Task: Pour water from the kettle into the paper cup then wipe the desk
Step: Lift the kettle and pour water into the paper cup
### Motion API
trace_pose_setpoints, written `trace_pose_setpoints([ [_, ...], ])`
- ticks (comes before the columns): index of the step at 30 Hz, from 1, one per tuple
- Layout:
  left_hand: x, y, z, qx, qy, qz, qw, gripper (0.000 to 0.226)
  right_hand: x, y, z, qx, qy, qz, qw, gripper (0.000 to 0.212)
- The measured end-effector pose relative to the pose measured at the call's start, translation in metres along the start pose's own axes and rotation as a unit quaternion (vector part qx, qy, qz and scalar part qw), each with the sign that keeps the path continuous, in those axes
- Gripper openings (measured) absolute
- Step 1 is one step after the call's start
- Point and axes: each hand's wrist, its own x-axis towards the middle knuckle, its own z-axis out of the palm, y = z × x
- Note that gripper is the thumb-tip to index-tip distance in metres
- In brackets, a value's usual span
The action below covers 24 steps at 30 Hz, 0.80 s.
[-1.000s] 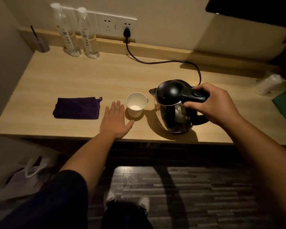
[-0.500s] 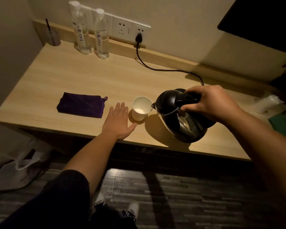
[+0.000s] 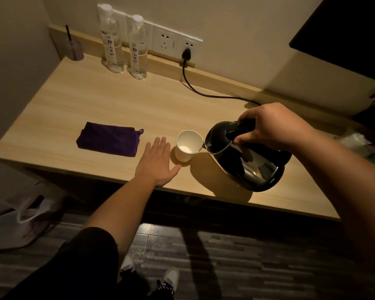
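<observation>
A white paper cup (image 3: 187, 146) stands upright near the front edge of the wooden desk (image 3: 100, 100). My right hand (image 3: 273, 125) grips the black handle of a steel kettle (image 3: 247, 161), lifted off the desk and tilted left, its spout touching the cup's right rim. My left hand (image 3: 158, 163) lies flat on the desk just left of the cup, fingers spread, holding nothing. A folded purple cloth (image 3: 108, 139) lies further left.
Two water bottles (image 3: 123, 42) stand at the back by a wall socket with a black cord (image 3: 204, 92) plugged in. A small holder (image 3: 74, 47) sits in the back left corner. Crumpled plastic (image 3: 353, 139) lies at the right. A white bag (image 3: 26, 213) is on the floor.
The kettle has been lifted from the desk, tipped leftward and brought to the cup until its spout meets the rim. My left hand has stayed flat beside the cup.
</observation>
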Motion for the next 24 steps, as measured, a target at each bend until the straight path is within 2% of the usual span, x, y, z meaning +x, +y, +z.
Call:
trace_pose_setpoints([
  [24, -0.002, -0.001, -0.001, -0.012, 0.005, 0.002, 1.0, 0.089, 0.02, -0.032, -0.019, -0.065, -0.043, -0.016, 0.997, 0.047],
])
